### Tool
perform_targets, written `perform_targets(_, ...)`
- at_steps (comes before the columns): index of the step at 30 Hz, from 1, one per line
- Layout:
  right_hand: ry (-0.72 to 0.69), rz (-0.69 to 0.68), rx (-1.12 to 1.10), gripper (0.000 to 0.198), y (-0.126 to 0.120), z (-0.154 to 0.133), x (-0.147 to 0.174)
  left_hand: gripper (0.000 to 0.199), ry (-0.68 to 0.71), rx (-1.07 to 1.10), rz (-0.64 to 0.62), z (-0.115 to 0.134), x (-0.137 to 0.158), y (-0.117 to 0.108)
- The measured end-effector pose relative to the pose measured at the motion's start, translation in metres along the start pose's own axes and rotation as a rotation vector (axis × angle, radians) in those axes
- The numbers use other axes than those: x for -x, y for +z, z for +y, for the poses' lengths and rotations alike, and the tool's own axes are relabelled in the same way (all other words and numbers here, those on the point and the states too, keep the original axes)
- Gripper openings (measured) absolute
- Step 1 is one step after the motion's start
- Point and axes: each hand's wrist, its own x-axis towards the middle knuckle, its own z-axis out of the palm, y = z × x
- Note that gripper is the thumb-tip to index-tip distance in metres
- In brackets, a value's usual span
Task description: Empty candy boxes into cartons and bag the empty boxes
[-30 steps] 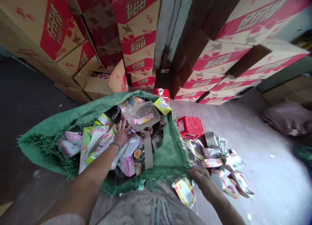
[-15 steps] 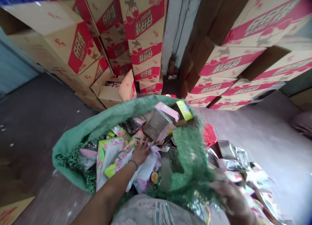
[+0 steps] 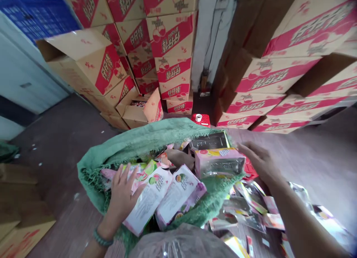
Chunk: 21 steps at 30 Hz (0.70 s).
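Observation:
A green woven sack (image 3: pixel 134 137) lies with its wide mouth towards me, full of empty printed packaging boxes. My left hand (image 3: pixel 122 193) rests on them with its fingers spread, touching a white and pink box (image 3: pixel 149 194) with green fruit prints. Beside that box is a white and purple box (image 3: pixel 181 194). A pink box with a clear window (image 3: pixel 219 163) lies near the sack's right rim. My right hand (image 3: pixel 259 161) is just right of that rim, fingers stretched towards it and nothing visible held; its fingertips are slightly blurred.
Cartons (image 3: pixel 174 36) are stacked at the back and more cartons (image 3: pixel 267 77) on the right. An open carton (image 3: pixel 136 111) stands behind the sack. A red container with a white cap (image 3: pixel 201 120) is beyond the rim. Loose packaging (image 3: pixel 242 209) litters the floor at right.
My left hand has moved left over the boxes and spread its fingers. My right hand has risen from the sack's lower right edge to its upper right rim. Boxes inside have shifted.

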Motion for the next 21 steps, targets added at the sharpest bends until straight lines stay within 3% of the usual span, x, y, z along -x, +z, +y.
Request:
perform_targets(1,-0.055,0.024,0.140,0.047,0.014,0.008,-0.016,0.058,-0.024,-0.035,0.007,-0.008,0.009,0.001)
perform_targets(2,-0.082,-0.011,0.280,0.060,0.031,0.018,-0.028,0.057,-0.034,-0.067,-0.005,-0.015,0.014,0.003)
perform_targets(5,-0.127,-0.447,0.484,0.089,0.090,0.057,-0.035,0.055,-0.115,-0.166,-0.024,-0.030,0.012,0.008)
perform_targets(7,-0.177,-0.567,0.588,0.085,0.125,0.084,-0.022,0.058,-0.241,-0.240,0.042,-0.037,-0.005,0.007)
perform_targets(10,-0.307,-0.438,0.705,0.066,0.160,0.113,-0.001,0.064,-0.303,-0.339,0.078,-0.048,-0.038,0.005)
perform_targets(14,-0.397,-0.393,0.709,0.052,0.175,0.114,-0.002,0.061,-0.228,-0.336,-0.132,-0.061,-0.072,0.014)
perform_targets(16,-0.367,-0.411,0.709,0.059,0.170,0.105,-0.009,0.050,-0.257,-0.292,-0.229,-0.066,-0.088,0.018)
perform_targets(18,-0.353,-0.331,0.686,0.061,0.155,0.090,-0.014,0.038,-0.299,-0.265,-0.263,-0.073,-0.106,0.015)
perform_targets(21,-0.396,-0.001,0.580,0.056,0.125,0.058,-0.006,0.040,-0.408,-0.265,-0.184,-0.091,-0.142,-0.007)
